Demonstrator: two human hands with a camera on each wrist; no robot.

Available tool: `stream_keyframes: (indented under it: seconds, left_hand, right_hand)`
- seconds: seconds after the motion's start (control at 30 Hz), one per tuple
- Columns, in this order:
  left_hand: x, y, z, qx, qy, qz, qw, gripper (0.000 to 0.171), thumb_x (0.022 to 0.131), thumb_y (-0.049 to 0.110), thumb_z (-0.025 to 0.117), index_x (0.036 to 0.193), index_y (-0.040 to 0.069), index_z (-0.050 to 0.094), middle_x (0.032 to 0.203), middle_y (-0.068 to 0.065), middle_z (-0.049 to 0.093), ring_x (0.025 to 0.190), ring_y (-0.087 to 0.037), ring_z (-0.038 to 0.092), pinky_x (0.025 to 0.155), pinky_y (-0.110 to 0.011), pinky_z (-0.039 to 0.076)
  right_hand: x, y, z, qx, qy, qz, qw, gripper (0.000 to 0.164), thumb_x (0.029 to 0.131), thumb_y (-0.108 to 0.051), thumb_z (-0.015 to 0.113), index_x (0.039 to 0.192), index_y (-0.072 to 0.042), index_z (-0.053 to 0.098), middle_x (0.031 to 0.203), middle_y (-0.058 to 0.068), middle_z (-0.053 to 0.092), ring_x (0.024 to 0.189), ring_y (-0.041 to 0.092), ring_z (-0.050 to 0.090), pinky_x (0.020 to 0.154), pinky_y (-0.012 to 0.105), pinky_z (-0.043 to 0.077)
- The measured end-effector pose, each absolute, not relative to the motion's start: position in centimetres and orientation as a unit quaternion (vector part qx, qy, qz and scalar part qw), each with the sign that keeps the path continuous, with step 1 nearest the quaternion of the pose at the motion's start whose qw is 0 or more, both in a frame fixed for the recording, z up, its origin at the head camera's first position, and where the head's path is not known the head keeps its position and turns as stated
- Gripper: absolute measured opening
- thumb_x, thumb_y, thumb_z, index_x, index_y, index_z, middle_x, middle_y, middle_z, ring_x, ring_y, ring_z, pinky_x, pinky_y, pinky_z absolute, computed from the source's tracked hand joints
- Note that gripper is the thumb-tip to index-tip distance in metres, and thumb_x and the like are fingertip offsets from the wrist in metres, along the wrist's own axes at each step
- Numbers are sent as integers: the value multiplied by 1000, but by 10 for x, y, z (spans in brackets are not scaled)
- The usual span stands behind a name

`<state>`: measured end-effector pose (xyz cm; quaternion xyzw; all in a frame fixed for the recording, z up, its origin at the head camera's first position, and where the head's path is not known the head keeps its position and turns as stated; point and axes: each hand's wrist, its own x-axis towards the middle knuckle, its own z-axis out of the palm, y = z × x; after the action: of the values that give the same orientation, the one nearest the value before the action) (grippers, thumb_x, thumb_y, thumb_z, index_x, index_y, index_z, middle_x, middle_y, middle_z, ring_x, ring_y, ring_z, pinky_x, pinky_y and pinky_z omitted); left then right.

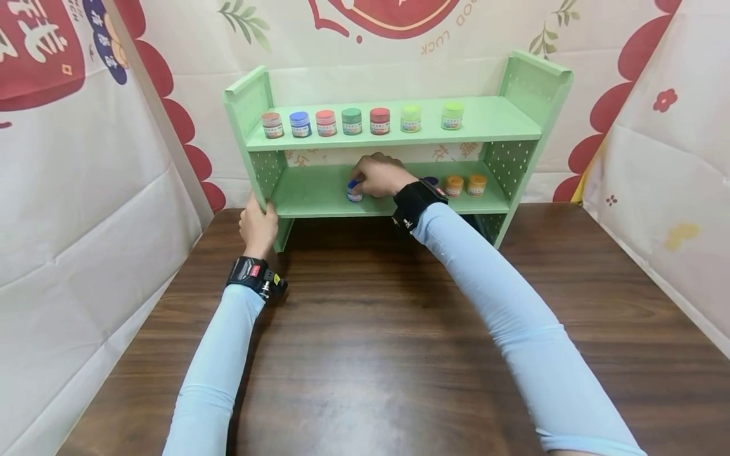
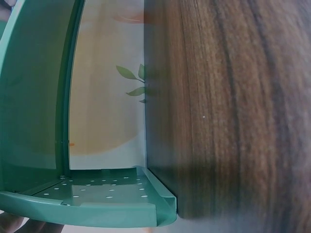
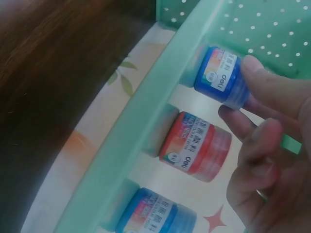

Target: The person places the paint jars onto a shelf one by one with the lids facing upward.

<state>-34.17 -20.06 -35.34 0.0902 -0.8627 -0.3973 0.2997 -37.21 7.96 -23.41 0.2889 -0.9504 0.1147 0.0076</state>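
Observation:
In the head view my right hand [image 1: 379, 175] reaches onto the lower board of a green shelf rack [image 1: 313, 190] and holds a small blue-lidded paint jar [image 1: 355, 196]. Up close in the right wrist view, the thumb and fingers pinch this blue jar [image 3: 218, 73] at its clear end, its other end at the board. A red paint jar [image 3: 192, 145] and another blue jar [image 3: 155, 213] stand beside it in a row; the hand and wrist hide these two from the head camera. My left hand [image 1: 259, 227] grips the front edge of the rack's left side panel.
Several jars line the upper board, from a brownish-red one [image 1: 272, 125] to a light green one [image 1: 452, 116]. A purple-lidded jar [image 1: 431, 181] and two orange ones [image 1: 454, 185] stand at the lower right. The rack stands on a brown wooden table [image 1: 353, 354] before printed cloth.

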Motion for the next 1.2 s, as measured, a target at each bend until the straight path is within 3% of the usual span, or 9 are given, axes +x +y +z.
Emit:
stream_keyframes:
  seconds: [0.4, 0.63, 1.07, 1.2]
  left_hand:
    - [-338, -199, -353, 84, -859, -399, 309, 25, 101, 24, 48, 120, 12, 59, 117, -25, 72, 104, -51, 68, 82, -65, 50]
    - [-339, -200, -354, 86, -859, -399, 308, 26, 100, 24, 48, 121, 13, 59, 116, -26, 72, 103, -51, 68, 81, -64, 49]
    - [-341, -201, -354, 85, -860, -399, 307, 29, 100, 23, 49, 126, 14, 59, 117, -26, 72, 104, -50, 68, 82, -64, 49]
    - [-341, -201, -354, 86, -860, -400, 305, 30, 100, 24, 48, 126, 13, 59, 118, -26, 72, 104, -50, 68, 82, -64, 49]
  right_hand:
    - [-377, 77, -238, 262, -958, 114, 19, 33, 98, -36, 70, 123, -16, 75, 117, 5, 70, 96, 24, 58, 84, 44, 48]
    - [-377, 77, -240, 265, -956, 119, 28, 24, 97, -36, 70, 108, -15, 76, 99, 5, 67, 85, 23, 53, 73, 38, 40]
    - [-379, 74, -240, 265, -957, 112, 30, 21, 96, -36, 73, 94, -14, 74, 88, 3, 62, 79, 21, 50, 68, 36, 37]
    - [-379, 77, -240, 265, -956, 120, 22, 28, 94, -38, 74, 104, -12, 73, 93, 6, 61, 84, 23, 51, 72, 38, 39]
